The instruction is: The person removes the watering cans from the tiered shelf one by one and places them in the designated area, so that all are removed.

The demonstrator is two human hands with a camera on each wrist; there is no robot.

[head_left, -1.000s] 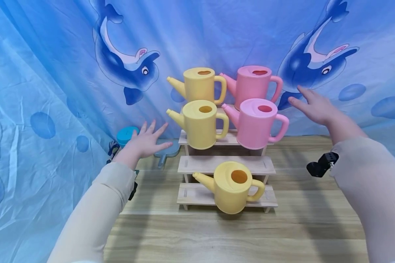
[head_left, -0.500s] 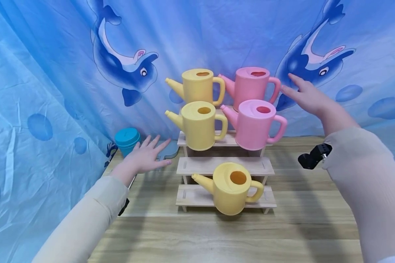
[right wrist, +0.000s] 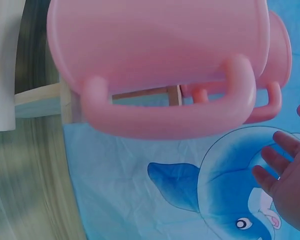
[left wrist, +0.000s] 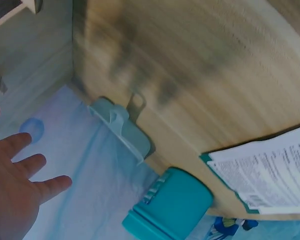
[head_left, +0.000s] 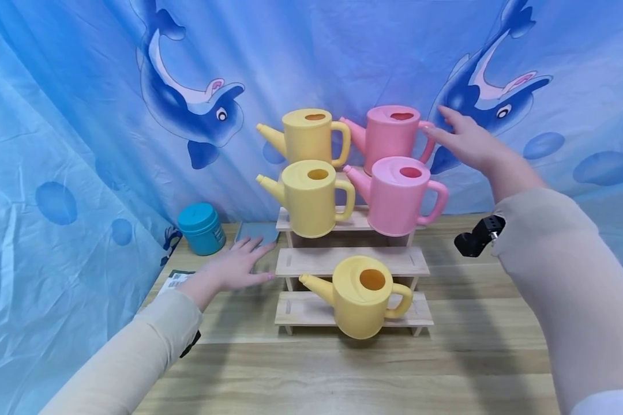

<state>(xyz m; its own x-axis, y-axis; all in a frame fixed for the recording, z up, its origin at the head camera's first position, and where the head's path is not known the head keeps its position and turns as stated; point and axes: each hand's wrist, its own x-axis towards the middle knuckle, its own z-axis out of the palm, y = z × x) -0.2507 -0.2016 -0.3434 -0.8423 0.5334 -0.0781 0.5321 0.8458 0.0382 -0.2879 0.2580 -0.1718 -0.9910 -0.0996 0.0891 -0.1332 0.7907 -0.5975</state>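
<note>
My left hand (head_left: 233,268), fingers spread and holding nothing, hovers left of a wooden tiered stand (head_left: 353,260). My right hand (head_left: 467,141) is stretched out with nothing in it; in the head view its fingertips overlap the handle of the rear pink watering can (head_left: 391,138). In front of that can stands a lighter pink watering can (head_left: 397,199), its handle large in the right wrist view. Two yellow watering cans, a rear one (head_left: 306,138) and a front one (head_left: 311,202), stand to their left, spouts leftward. Another yellow watering can (head_left: 360,302) sits on the lowest step.
At the back left stands a teal lidded tub (head_left: 201,229), with a pale blue dustpan-like piece (left wrist: 121,127) beside it. Printed papers on a green board (left wrist: 265,172) lie near the table's left edge. A blue dolphin curtain (head_left: 270,52) hangs behind and to the left.
My right hand has moved leftward and up, to the rear pink can's handle in the head view. My left hand has come down, uncovering the teal tub. The cans stay on the stand.
</note>
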